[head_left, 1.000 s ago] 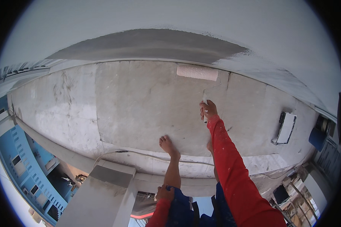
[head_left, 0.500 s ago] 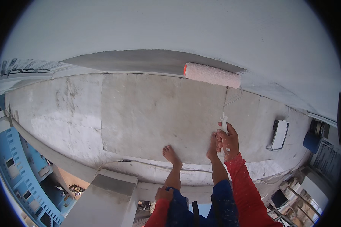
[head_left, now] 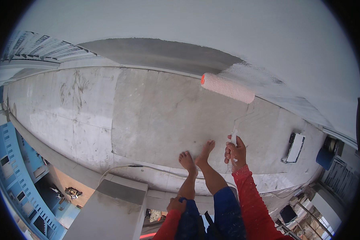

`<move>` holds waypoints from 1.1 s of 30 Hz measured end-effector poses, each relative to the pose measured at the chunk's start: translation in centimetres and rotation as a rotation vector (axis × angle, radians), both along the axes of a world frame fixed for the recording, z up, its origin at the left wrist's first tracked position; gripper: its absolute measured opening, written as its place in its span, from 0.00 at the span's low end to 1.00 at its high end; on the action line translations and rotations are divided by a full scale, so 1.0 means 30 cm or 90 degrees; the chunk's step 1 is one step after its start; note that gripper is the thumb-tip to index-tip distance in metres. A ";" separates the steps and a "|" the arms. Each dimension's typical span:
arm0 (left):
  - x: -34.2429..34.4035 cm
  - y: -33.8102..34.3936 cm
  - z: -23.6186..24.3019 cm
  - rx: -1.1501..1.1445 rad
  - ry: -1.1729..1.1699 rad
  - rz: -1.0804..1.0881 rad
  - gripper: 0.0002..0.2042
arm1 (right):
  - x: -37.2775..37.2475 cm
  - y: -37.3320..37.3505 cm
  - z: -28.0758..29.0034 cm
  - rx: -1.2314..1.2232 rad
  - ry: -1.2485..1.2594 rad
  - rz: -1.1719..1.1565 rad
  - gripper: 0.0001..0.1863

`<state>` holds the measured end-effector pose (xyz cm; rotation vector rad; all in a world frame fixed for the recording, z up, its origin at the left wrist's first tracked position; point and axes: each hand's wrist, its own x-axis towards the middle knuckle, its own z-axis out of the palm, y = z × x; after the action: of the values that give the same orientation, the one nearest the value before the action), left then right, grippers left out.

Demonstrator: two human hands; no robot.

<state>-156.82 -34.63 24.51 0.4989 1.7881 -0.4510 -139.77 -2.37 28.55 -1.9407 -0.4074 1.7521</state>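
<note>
Right hand (head_left: 236, 154) is clenched around the handle of a paint roller (head_left: 228, 88), red sleeve (head_left: 254, 204) running down to the bottom edge. The roller is held up and away from the body, its pinkish sleeve pressed against the white wall (head_left: 188, 24) right where the fresh white paint meets a grey unpainted patch (head_left: 156, 54). Left hand (head_left: 177, 205) is down low by the thigh, closed on the dark blue trouser fabric (head_left: 188, 218) or resting on it, can't really be told which. Two bare feet (head_left: 196, 156) are planted on a grey concrete ledge (head_left: 108, 108), just left of the roller hand. A paint tray (head_left: 294, 147) is seen lying on the ledge well off to the right, and a blue bucket (head_left: 326, 154) sits further right near the edge. Way below on the left, a blue building (head_left: 12, 176) is visible.
</note>
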 end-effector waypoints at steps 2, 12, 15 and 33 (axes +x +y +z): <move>-0.006 -0.016 0.007 0.007 0.001 0.020 0.26 | -0.055 0.050 -0.199 -0.025 0.043 0.011 0.18; 0.018 0.047 0.026 0.014 0.012 0.050 0.24 | -0.212 0.268 -0.644 0.006 0.048 0.048 0.11; 0.025 0.080 0.031 0.012 0.029 0.056 0.24 | -0.193 0.247 -0.548 -0.021 0.035 0.056 0.15; -0.483 0.071 0.085 -0.016 0.182 0.025 0.39 | -0.295 0.006 0.366 0.060 -0.030 -0.029 0.18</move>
<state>-171.32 -32.49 27.06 0.3955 2.0599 -0.5368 -148.60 -2.20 39.53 -1.9131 -0.4518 1.6314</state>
